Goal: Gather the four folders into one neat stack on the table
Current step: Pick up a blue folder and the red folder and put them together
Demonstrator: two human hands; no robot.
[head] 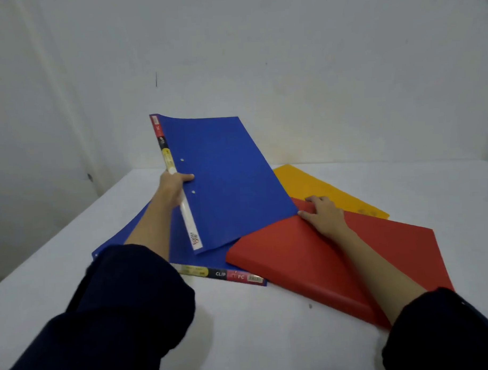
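Lifting off the pile, the upper blue folder (223, 180) is tilted up on its spine edge, its far end raised toward the wall and its near corner hanging just above the second blue folder (184, 253), which lies flat on the table (269, 322) with its labelled spine facing me. My left hand (175, 181) is clamped on the raised folder's spine, thumb laid across the cover beside the two rivets, fingers hidden behind. The red folder (323, 259) lies flat to the right, skewed, one corner tucked near the blue pair. My right hand (322, 212) rests on its far corner, fingers curled over the edge; I cannot tell whether it is gripping or only pressing down. The yellow folder (315, 188) sits farther back, partly under the red one and partly behind the lifted blue one.

I judge this as early in the gathering: one folder is in the air, none are squared up, and all four point different ways. The next move, as I read it, is to bring the raised blue folder down flat onto one of the others with spines matched, then slide the red and yellow ones into line. These covers look slick and floppy, so I would support the raised one near its middle and lower it slowly, or it may skate sideways off the pile. Dark sleeves (125, 313) cover both forearms near the camera.
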